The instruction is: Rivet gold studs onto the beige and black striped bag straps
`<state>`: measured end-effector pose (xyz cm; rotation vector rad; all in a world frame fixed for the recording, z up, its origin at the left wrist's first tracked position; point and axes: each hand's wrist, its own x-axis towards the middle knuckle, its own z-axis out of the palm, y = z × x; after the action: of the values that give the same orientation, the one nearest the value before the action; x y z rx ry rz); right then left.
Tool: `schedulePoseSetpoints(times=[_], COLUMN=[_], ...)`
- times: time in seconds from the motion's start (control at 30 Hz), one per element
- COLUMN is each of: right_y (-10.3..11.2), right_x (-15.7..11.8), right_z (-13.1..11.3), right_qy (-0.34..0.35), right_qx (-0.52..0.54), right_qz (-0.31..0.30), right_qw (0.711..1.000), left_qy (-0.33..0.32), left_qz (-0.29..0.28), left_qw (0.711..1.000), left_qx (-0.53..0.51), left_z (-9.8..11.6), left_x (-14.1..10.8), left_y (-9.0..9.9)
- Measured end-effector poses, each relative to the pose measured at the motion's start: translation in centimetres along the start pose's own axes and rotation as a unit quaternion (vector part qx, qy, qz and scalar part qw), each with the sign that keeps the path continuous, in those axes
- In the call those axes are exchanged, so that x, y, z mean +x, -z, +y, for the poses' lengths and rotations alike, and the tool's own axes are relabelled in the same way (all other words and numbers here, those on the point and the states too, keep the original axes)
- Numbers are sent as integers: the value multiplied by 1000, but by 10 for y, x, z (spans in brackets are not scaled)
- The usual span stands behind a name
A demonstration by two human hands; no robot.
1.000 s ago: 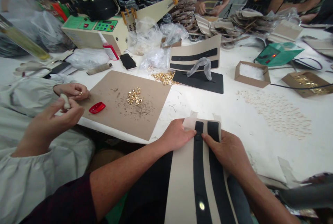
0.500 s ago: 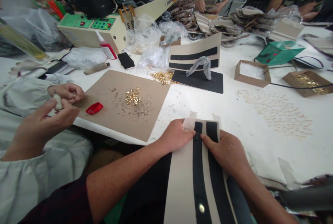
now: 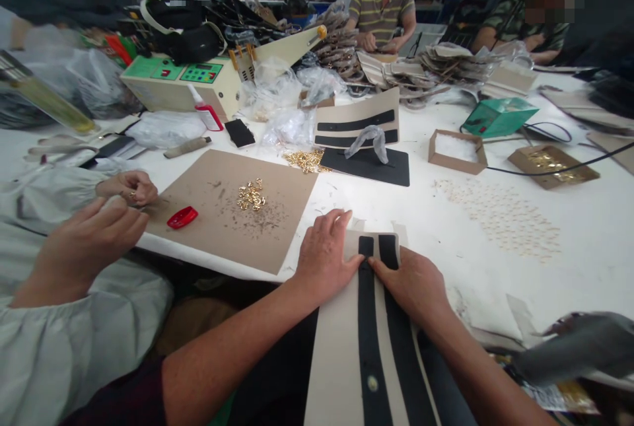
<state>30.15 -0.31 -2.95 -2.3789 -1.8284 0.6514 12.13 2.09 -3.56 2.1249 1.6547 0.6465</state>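
A long beige panel (image 3: 331, 360) with two black strips leans over the table's front edge and runs down toward my lap. Along one strip (image 3: 369, 327) a small shiny round spot shows low down. My left hand (image 3: 324, 254) lies at the panel's top left, its fingers apart and raised, its thumb on the strip. My right hand (image 3: 416, 277) grips the panel's right edge, its thumb on the same strip beside the left thumb. The fingers of my right hand are partly hidden under the panel.
At the left, a co-worker's hands (image 3: 94, 241) are near a brown board (image 3: 212, 214) with gold pieces (image 3: 251, 195) and a red dish (image 3: 182, 217). Farther back stand a similar panel (image 3: 356, 112), cardboard boxes (image 3: 458, 167), a green device (image 3: 500, 117) and a cream machine (image 3: 208, 92).
The fingers of my left hand have lifted and spread from the panel's edge, while its thumb stays on the strip. The camera view has tilted up and shifted slightly.
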Motion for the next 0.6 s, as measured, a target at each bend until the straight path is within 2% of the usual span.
schedulePoseSetpoints(times=[0.07,0.13,0.2,0.3,0.37,0.47,0.6], right_y=[0,-1,-1,0,4,15,32], right_x=[0,0,-1,3,11,25,44], right_z=[1,1,-1,0,8,43,111], right_qy=[4,10,22,56,65,36,-52], right_qx=[5,24,63,125,149,172,154], right_qz=[7,10,8,17,40,102,180], right_qw=[1000,1000,998,990,986,979,970], left_qy=[-77,-99,-70,-20,-4,7,22], left_qz=[-3,-54,-90,-81,-74,-67,-55], left_qw=[997,993,992,992,991,990,990], left_qx=[14,-14,-57,-100,-112,-124,-128], left_z=[2,2,2,-2,-5,-8,-11], left_x=[-4,-6,-7,-5,-3,-1,-2], left_y=[1,0,-3,-8,-12,-14,-18])
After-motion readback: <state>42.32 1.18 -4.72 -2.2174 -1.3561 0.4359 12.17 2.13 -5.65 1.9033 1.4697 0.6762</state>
